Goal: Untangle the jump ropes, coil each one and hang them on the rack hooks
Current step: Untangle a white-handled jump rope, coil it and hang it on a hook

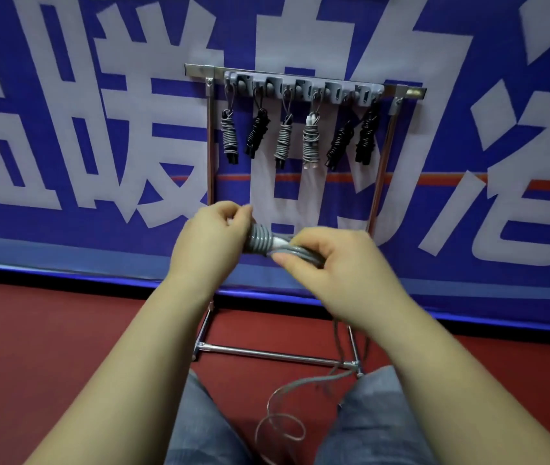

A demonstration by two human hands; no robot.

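While the left hand (211, 229) grips the wound end of a grey jump rope (262, 241), the right hand (330, 260) pinches its loose strands beside the coil, both held in front of the rack (210, 135). Slack cord (280, 427) trails to the red floor (65, 330) between the knees. Six coiled ropes (310, 139) hang from the hook bar (304, 87).

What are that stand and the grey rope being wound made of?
The tall silver tube rack looks like polished metal, since it glints. The grey jump rope in the left hand and right hand looks like smooth plastic-coated cord, though that's uncertain.
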